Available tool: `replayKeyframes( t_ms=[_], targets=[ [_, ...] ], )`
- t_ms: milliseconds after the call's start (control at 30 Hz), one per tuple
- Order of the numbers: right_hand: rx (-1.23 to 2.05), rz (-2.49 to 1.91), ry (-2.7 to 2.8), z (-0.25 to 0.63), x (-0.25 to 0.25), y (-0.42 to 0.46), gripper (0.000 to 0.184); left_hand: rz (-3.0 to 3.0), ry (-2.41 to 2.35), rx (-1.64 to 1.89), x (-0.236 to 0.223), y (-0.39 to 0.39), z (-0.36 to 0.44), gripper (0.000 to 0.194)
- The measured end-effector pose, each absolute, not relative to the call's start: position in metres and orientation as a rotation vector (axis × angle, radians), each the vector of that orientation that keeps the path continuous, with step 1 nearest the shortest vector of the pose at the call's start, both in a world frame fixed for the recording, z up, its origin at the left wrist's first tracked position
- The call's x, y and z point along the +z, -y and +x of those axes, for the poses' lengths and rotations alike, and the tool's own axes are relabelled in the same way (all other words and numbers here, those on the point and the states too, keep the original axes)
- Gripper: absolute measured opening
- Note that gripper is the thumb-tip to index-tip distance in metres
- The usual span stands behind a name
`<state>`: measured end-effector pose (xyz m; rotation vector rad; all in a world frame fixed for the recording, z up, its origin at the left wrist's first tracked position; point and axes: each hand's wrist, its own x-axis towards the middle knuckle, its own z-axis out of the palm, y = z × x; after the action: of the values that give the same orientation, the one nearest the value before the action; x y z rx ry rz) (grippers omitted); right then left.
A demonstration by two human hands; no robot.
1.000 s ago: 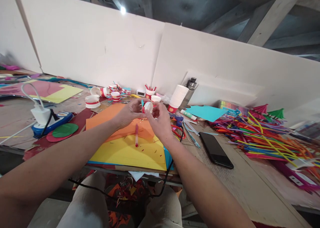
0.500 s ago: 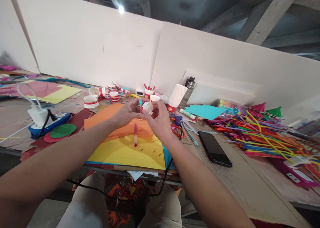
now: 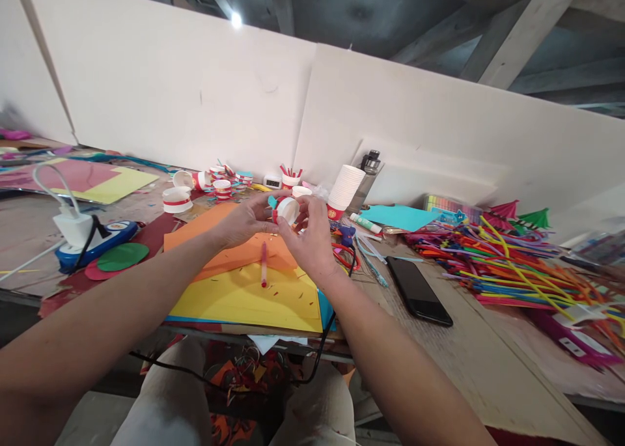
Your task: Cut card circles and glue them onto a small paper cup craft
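Both hands meet above the table over the orange paper sheet [image 3: 222, 237]. My left hand [image 3: 247, 219] and my right hand [image 3: 307, 237] pinch a small cut paper cup piece [image 3: 287, 209], white inside with a red band and a bit of teal paper on it. Its open mouth faces me. Fingers of both hands are curled round it. A pink pen [image 3: 264, 264] lies on the orange and yellow sheets [image 3: 254, 299] just below the hands.
A stack of white paper cups [image 3: 346, 189], several cut red-and-white cup pieces [image 3: 178, 199], a glue stick [image 3: 367, 223] and a black phone [image 3: 418, 291] lie around. Coloured pipe cleaners [image 3: 512, 264] cover the right side. A charger on a blue power strip [image 3: 83, 234] sits left.
The cup piece has been turned slightly in my fingers and sits a little higher; both hands stay in the same place.
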<state>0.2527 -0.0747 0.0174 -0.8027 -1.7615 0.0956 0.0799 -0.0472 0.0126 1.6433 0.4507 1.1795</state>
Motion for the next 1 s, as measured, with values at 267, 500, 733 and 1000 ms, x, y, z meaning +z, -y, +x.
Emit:
replayKeyframes(
  t_ms=[267,500,733,1000],
  targets=[
    [0.015,-0.777,1.811,0.2523,0.0188,0.0759,0.035,1.638,-0.495,1.222,0.0175,0.0521,0.08,0.062],
    [-0.064,-0.749,1.822,0.2525,0.0212,0.0789,0.032,1.627,-0.524,1.243,0.0222,0.0555,0.0817,0.06],
    [-0.013,-0.749,1.858,0.2524,0.0214,0.0795,0.029,1.669,-0.475,1.221,0.0215,0.0562,0.0803,0.059],
    [-0.018,-0.754,1.848,0.2527,0.0207,0.0795,0.029,1.68,-0.455,1.187,0.0199,0.0531,0.08,0.071]
  ],
)
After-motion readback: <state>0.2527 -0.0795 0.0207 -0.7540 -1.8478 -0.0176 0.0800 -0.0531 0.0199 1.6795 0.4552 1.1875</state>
